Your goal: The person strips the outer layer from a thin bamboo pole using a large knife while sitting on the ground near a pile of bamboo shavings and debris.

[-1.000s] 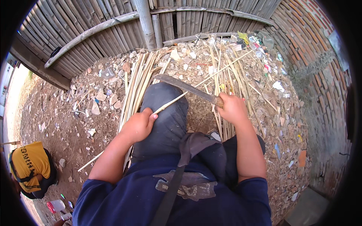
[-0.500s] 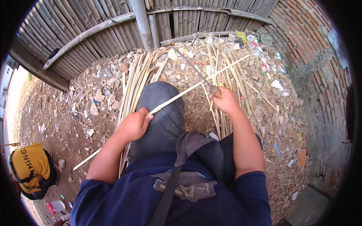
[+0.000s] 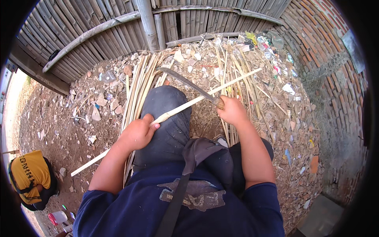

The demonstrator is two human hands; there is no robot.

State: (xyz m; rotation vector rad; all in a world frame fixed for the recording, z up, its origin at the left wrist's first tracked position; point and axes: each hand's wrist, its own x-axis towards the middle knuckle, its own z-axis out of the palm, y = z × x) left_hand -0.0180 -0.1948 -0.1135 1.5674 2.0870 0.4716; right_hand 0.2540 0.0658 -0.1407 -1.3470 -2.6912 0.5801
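My left hand (image 3: 139, 133) is closed round a long pale bamboo strip (image 3: 188, 103) above my left knee. The strip slants from low on the left up to the right, past my right hand. A machete (image 3: 184, 80) with a wooden handle is gripped in my right hand (image 3: 233, 111). Its dark, curved blade points up and left and crosses the strip; whether the edge touches it I cannot tell. Beside my left leg lies a bundle of bamboo strips (image 3: 136, 91). More bamboo strips (image 3: 246, 81) are spread on the ground beyond my right hand.
A bamboo fence (image 3: 205, 21) closes the far side, and a brick wall (image 3: 335, 87) stands at the right. Stones and litter cover the dirt ground (image 3: 59, 122). Someone in a yellow shirt (image 3: 33, 170) crouches at the lower left, near a red-lidded container (image 3: 58, 217).
The machete blade has swung to the left and lies flatter across the strip. My right hand has shifted slightly left and down. The strip's far end sits a little lower.
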